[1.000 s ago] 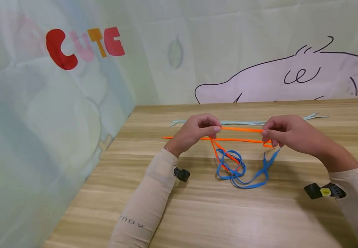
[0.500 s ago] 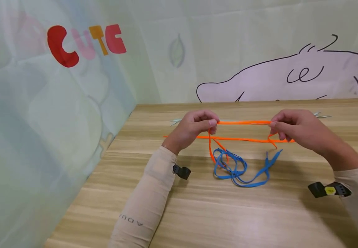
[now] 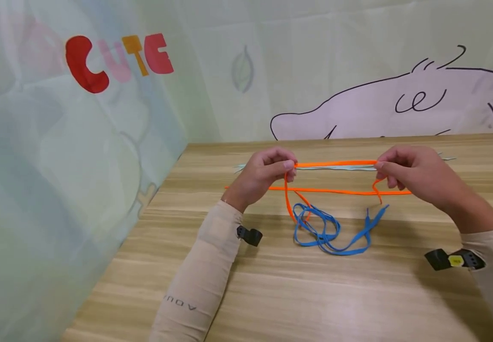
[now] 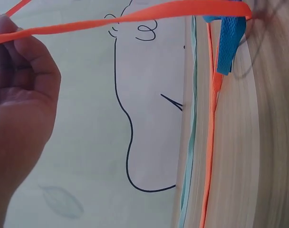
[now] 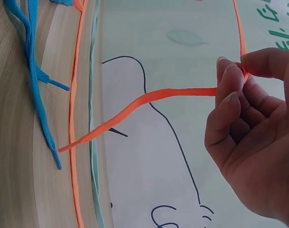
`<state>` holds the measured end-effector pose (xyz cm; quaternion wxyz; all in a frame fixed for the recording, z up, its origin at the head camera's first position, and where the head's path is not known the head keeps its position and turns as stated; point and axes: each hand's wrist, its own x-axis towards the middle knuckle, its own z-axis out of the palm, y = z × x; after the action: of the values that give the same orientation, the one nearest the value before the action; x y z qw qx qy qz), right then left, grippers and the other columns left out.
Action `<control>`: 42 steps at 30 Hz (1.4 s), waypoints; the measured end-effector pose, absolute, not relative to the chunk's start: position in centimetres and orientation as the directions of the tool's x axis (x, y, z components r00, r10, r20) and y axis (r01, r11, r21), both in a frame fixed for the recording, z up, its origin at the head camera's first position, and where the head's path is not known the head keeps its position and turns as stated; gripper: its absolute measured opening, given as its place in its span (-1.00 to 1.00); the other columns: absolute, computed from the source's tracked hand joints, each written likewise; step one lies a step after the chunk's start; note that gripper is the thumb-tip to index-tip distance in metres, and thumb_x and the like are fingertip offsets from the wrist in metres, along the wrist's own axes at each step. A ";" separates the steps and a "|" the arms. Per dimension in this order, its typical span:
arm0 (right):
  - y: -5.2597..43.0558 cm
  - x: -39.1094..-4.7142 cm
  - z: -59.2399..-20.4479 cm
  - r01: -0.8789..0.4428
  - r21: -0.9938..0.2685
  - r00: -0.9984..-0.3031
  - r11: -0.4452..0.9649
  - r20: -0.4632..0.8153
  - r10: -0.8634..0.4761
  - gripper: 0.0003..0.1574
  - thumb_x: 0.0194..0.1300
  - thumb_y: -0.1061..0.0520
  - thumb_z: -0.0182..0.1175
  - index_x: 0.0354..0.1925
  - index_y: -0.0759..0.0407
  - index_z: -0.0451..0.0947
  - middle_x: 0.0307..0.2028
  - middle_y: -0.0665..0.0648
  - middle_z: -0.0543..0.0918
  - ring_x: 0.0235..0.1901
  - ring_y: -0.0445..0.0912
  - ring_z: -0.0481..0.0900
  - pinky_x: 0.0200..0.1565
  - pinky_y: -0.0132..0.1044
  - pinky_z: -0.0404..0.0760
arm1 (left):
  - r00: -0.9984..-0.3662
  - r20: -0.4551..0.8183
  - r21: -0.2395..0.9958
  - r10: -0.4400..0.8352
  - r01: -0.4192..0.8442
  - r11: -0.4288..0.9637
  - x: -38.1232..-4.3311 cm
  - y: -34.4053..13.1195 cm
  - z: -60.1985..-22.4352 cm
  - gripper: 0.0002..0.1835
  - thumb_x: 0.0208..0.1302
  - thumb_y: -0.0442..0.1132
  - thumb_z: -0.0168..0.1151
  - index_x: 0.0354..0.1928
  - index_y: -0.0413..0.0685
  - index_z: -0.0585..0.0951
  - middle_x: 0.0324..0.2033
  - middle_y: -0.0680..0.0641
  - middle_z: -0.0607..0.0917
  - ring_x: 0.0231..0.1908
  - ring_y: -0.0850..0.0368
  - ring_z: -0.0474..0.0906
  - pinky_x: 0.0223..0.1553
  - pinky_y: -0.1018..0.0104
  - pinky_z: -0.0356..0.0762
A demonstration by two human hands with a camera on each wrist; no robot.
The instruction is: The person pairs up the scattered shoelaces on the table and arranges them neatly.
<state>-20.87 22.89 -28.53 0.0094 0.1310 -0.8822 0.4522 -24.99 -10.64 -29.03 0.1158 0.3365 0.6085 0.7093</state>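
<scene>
An orange shoelace (image 3: 336, 164) is stretched level between my two hands, above the table. My left hand (image 3: 268, 173) pinches it between thumb and fingers, and a long part hangs from there down to the blue lace. At the other side my right hand (image 3: 413, 173) pinches the lace near its end; a short tail (image 5: 149, 97) dangles below the fingers in the right wrist view. Beneath the hands lies a loosely coiled blue shoelace (image 3: 319, 232), its two tipped ends pointing toward the right hand.
A second orange lace (image 3: 336, 191) lies straight across the wooden table (image 3: 289, 294). Farther back, a pale mint lace (image 3: 345, 167) runs parallel to it. A printed cloth (image 3: 212, 71) hangs behind the table and along its left side.
Both hands have risen and moved farther apart, drawing the held orange lace longer between them. Its hanging part has slid up off much of the blue coil.
</scene>
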 end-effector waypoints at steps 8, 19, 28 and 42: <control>23.2 -20.7 -28.2 -0.242 -0.790 -0.969 0.564 0.165 -0.185 -0.63 0.50 -0.13 0.12 -0.06 0.15 0.56 -0.39 0.17 0.64 -0.34 0.00 0.56 -0.42 -0.27 0.53 | -0.741 0.370 0.927 0.561 0.250 -0.281 -25.1 -10.6 -28.7 -0.86 0.39 -0.42 0.06 -0.19 -0.13 0.61 -0.38 -0.09 0.58 -0.35 0.04 0.51 -0.19 0.24 0.53; 23.3 -20.7 -28.2 -0.256 -0.810 -0.966 0.528 0.198 -0.165 -0.64 0.49 -0.11 0.14 -0.11 0.17 0.57 -0.44 0.16 0.60 -0.33 -0.04 0.59 -0.43 -0.29 0.53 | -0.760 0.390 0.912 0.519 0.241 -0.333 -25.3 -11.4 -28.5 -0.82 0.38 -0.42 0.03 -0.19 -0.10 0.63 -0.43 -0.04 0.58 -0.39 0.07 0.48 -0.23 0.30 0.50; 23.9 -20.9 -27.9 -0.233 -0.814 -0.972 0.532 0.200 -0.120 -0.62 0.49 -0.11 0.14 -0.11 0.20 0.56 -0.52 0.16 0.55 -0.30 -0.12 0.63 -0.42 -0.32 0.55 | -0.751 0.431 0.892 0.500 0.272 -0.361 -25.5 -11.6 -28.1 -0.83 0.36 -0.40 0.03 -0.20 -0.10 0.62 -0.45 -0.04 0.58 -0.40 0.08 0.47 -0.23 0.31 0.50; 24.4 -20.7 -27.7 -0.243 -0.832 -0.968 0.499 0.239 -0.073 -0.66 0.48 -0.04 0.16 -0.09 0.23 0.59 -0.45 0.06 0.60 -0.45 -0.09 0.51 -0.42 -0.39 0.54 | -0.780 0.448 0.865 0.436 0.257 -0.430 -25.6 -12.9 -27.5 -0.76 0.38 -0.38 -0.08 -0.21 -0.07 0.62 -0.47 -0.02 0.58 -0.38 0.09 0.47 -0.23 0.33 0.50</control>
<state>-20.72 24.43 -27.73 0.0864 0.0917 -0.8615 0.4919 -25.57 -12.87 -27.55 0.0572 0.3264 0.5309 0.7799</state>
